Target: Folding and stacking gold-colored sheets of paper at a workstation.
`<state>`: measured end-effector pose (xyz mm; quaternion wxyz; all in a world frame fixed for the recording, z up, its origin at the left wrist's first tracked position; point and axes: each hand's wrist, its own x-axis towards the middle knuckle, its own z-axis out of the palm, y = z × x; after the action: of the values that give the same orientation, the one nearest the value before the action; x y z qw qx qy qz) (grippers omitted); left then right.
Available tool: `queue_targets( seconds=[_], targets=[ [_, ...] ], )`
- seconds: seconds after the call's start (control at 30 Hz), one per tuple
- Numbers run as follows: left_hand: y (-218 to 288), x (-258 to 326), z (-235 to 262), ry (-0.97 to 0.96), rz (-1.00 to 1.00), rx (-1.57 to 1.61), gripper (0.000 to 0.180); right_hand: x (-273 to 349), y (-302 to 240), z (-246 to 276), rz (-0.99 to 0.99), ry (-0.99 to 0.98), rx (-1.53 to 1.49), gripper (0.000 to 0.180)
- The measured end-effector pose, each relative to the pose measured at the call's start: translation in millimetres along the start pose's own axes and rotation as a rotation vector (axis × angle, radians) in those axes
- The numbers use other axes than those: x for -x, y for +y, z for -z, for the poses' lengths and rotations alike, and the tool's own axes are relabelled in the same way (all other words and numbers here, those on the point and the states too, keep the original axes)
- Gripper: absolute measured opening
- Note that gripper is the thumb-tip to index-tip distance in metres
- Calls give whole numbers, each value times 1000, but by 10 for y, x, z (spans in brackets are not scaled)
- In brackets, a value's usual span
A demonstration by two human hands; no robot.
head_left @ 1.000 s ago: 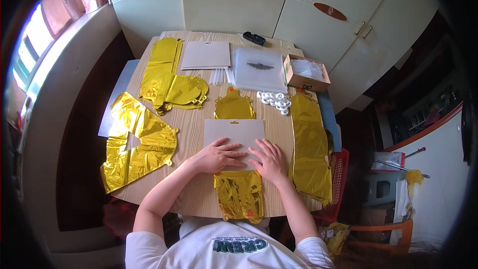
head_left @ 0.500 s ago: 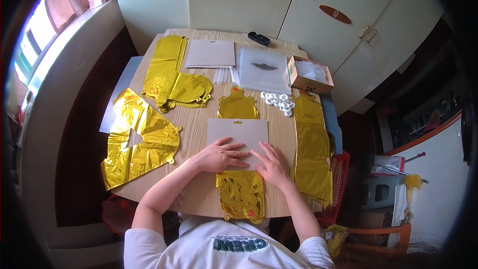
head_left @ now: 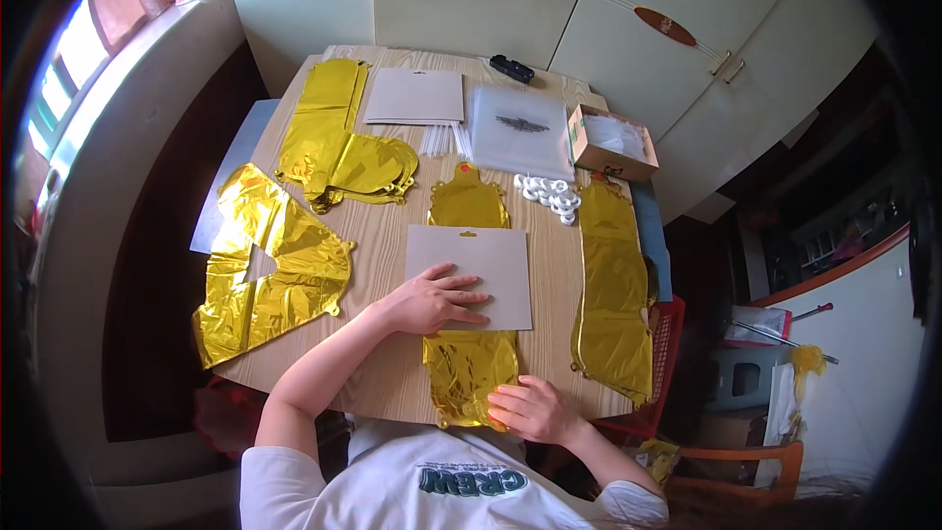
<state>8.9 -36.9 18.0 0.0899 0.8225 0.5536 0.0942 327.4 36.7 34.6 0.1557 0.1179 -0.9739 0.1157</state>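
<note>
A grey-beige cardboard sheet [head_left: 504, 265] with a hang slot at its far edge lies across a flat gold foil balloon [head_left: 467, 363]. The balloon sticks out beyond the card on the far and near sides. Pressed flat on the card is my left hand [head_left: 437, 300], fingers spread. My right hand [head_left: 535, 412] is at the balloon's near right corner by the table edge. Its fingers are bent over the foil, pinching it; the thumb is hidden.
Around lie a folded gold foil stack [head_left: 339, 152], a gold triangular foil piece [head_left: 285, 309], and a gold foil strip [head_left: 613, 285]. Farther back are cards [head_left: 414, 96], white straws [head_left: 446, 141], clear plastic bags [head_left: 520, 137], white rings [head_left: 549, 196], a box [head_left: 613, 142] and a black object [head_left: 511, 69].
My right hand has left the card and moved toward me, down to the near end of the gold foil balloon. My left hand stays on the card.
</note>
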Motion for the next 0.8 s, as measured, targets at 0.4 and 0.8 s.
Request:
queue_targets(
  seconds=[0.4, 0.8],
  targets=[
    [-26, 27, -48, 41, 17, 55, 50, -986, 509, 592, -69, 163, -307, 21],
    [3, 32, -42, 20, 20, -9, 49, -462, 465, 167, -124, -126, -723, 31]
  ],
)
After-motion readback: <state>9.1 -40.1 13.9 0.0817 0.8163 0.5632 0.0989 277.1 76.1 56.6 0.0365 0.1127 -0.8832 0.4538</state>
